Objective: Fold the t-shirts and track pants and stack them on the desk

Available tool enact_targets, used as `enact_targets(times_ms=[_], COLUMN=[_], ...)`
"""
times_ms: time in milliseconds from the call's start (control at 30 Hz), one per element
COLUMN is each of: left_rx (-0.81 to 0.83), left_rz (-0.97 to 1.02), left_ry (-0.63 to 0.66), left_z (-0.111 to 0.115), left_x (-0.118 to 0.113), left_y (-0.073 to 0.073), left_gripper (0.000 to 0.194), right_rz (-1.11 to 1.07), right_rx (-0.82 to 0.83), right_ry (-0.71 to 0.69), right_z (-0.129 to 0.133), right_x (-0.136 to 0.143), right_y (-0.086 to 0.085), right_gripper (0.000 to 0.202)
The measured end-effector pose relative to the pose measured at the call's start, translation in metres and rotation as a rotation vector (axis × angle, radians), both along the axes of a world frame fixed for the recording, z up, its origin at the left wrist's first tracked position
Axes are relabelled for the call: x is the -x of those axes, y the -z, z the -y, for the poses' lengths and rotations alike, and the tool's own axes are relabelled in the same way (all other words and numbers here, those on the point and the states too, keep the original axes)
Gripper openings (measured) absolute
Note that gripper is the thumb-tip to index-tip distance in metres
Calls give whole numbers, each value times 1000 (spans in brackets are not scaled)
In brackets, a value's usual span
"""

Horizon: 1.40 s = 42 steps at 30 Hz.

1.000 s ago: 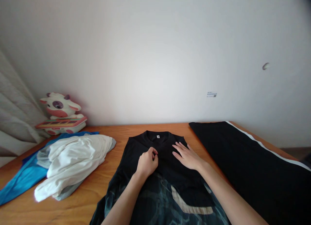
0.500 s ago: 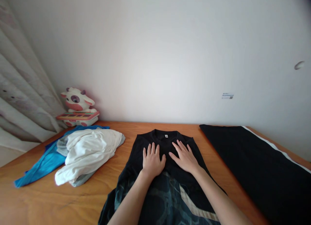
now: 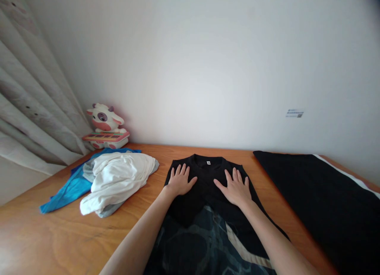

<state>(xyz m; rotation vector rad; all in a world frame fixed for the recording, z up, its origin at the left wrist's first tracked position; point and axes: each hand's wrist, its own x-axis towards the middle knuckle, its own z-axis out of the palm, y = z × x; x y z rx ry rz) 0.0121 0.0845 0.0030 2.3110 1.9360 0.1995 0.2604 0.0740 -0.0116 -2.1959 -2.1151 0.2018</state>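
A black shirt [image 3: 204, 195] with a dark blue-grey pattern and a beige stripe lies on the wooden table, its neckline and small white label toward the wall. My left hand [image 3: 179, 181] rests flat on the shirt's upper left, fingers spread. On the upper right of the chest lies my right hand [image 3: 236, 188], palm down with its fingers apart. Neither hand grips the cloth. The lower part of the shirt runs out of view between my forearms.
To the left, a crumpled white and grey garment [image 3: 118, 176] lies over a blue one [image 3: 67, 191]. A toy cow with a keyboard [image 3: 107, 126] stands behind them by the curtain [image 3: 32, 92]. Black fabric with a white stripe [image 3: 320, 195] covers the table's [image 3: 59, 243] right side.
My hands have slid apart over the shirt, the left toward its left edge and the right toward its right. The camera view has shifted slightly left.
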Motion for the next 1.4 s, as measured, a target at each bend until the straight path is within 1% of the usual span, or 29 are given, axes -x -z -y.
enact_targets(times_ms=[100,200,233,300,367,400,467,533,600,667,767,833,933,1000,1067,1133,1200,1267,1333,1400], left_rx=[-41,-88,-115,-207,-317,-352,-354,-307,-268,-239,-224,-233,-244,-247,-256,-264,-255,-218,-176,-157], left_rz=[-47,-40,-29,5,36,42,39,40,72,125,217,275,329,360,392,405,376,282,161,64], left_ry=[-16,-27,-41,-76,-60,-14,130,271,353,366,303,275,304,328,323,311,320,331,324,318], left_z=[-4,-11,-13,-13,-11,-8,-1,7,14,21,26,28,30,30,30,31,31,32,34,37], left_x=[1,0,-1,-2,-3,-4,-6,-9,-13,-18,-24,-24,-22,-20,-19,-17,-17,-16,-17,-17], left_y=[12,17,17,15,10,7,-1,-8,-12,-13,-6,0,4,3,1,0,2,5,10,15], left_gripper=[75,69,67,61,49,42,30,26,24,23,26,29,30,31,32,31,34,38,44,48], right_rz=[-12,-38,-47,-55,-63,-69,-86,-97,-112,-179,-294,-317,-327,-334,-337,-306,-242,-177,-142,-127], right_rx=[-20,-83,-125,-262,-415,-466,-491,-458,-441,-412,-348,-338,-364,-382,-392,-357,-265,-147,-62,-16], right_ry=[-6,-8,-6,-9,-72,-131,-275,-419,-527,-602,-641,-623,-584,-569,-562,-580,-616,-609,-539,-459], right_z=[-10,-20,-22,-25,-24,-22,-18,-11,-4,4,11,14,15,16,18,20,22,25,29,33], right_x=[-2,-4,-4,-4,-3,-3,-2,-2,0,3,9,13,16,15,15,16,20,26,33,40], right_y=[3,7,8,10,8,6,-1,-10,-16,-19,-16,-12,-10,-10,-11,-11,-10,-9,-7,-5], right_gripper=[92,89,87,82,65,53,33,25,21,21,22,19,22,24,26,32,47,60,66,67])
